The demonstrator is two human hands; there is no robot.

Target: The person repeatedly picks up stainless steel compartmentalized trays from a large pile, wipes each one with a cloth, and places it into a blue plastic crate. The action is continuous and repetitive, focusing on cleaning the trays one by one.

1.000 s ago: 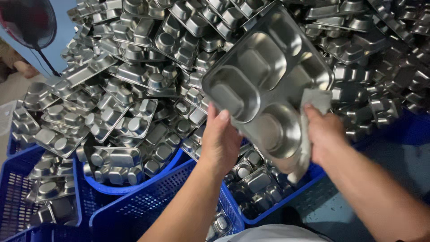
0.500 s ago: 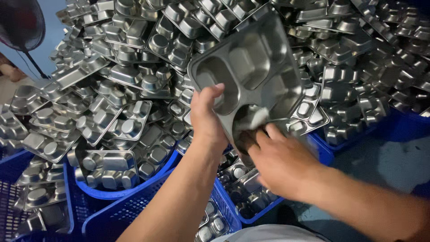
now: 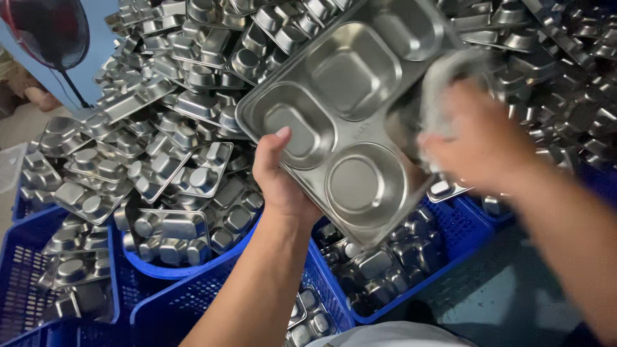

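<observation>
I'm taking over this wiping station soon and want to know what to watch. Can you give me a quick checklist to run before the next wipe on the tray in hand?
1. Left hand has a firm grip on the steel tray: ok, thumb over the rim.
2. Cloth in the right hand: ok, though blurred.
3. Cloth touching the tray: ok, at its right side.
4. Round compartment looks clean: cannot tell.
5. Tray held above the pile of trays: ok.
6. Blue crate below has room: ok.
</observation>
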